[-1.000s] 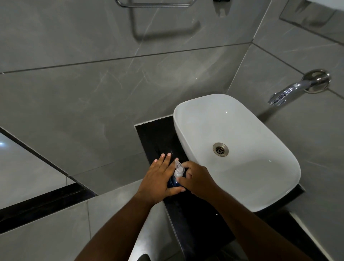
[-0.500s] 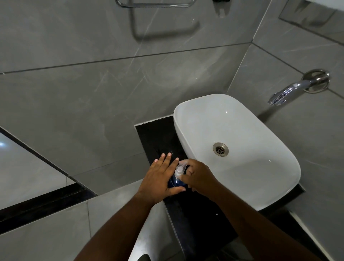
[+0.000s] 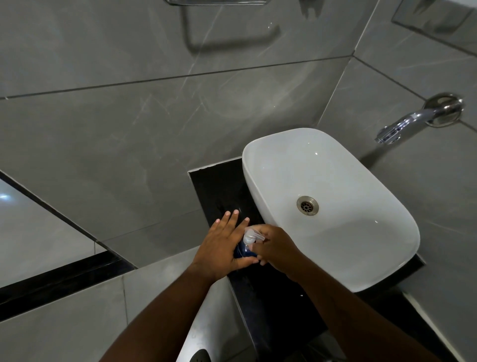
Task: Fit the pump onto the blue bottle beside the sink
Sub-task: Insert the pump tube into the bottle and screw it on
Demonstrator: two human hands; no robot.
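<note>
A dark blue bottle [image 3: 241, 251] stands on the black counter [image 3: 219, 186] just left of the white sink [image 3: 361, 232]. Only a small part of it shows between my hands. My left hand [image 3: 222, 248] is pressed against its left side, fingers stretched flat and thumb hooked around the front. A clear plastic pump [image 3: 251, 235] sits on top of the bottle, its nozzle pointing right. My right hand [image 3: 277, 248] is closed around the pump's collar from the right. The bottle's neck is hidden.
A chrome tap [image 3: 402, 124] juts from the grey tiled wall at the right, above the sink. The counter's front edge runs down toward the bottom of the view. A metal rail [image 3: 216, 2] hangs on the wall at the top.
The pump's nozzle has turned from pointing away from me to pointing right, with my right hand rotating on it. My left hand has stayed against the bottle.
</note>
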